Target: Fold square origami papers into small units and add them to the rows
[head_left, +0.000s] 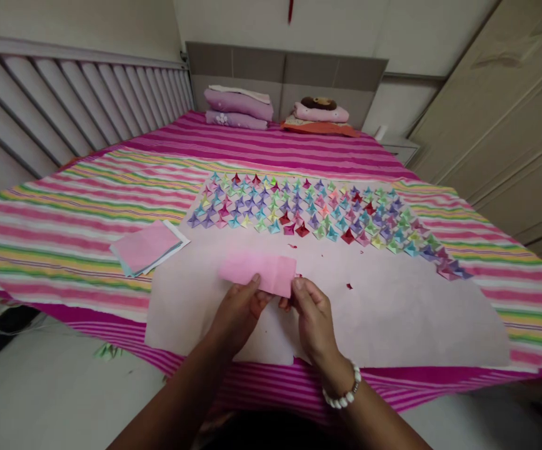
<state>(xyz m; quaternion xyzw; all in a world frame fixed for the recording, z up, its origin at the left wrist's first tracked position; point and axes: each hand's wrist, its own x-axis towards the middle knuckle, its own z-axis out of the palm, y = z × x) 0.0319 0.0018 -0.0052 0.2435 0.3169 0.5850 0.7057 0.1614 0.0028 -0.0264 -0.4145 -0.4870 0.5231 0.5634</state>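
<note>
While the left hand pinches the pink paper at its near edge, thumb uppermost, the right hand grasps the near right corner; fingers of both closed on it. Two grips probably keep the strip steady. Paper sits over the near part of the pale sheet. Folded pieces stand in rows on the far part, likely so the near part serves for handwork. Stack of paper at the sheet's left edge, presumably for easy reach. Red scrap mid-sheet. Underneath: striped cloth on a bed. Beyond: folded bedding, grey headboard. Railing left; wooden panels right.
</note>
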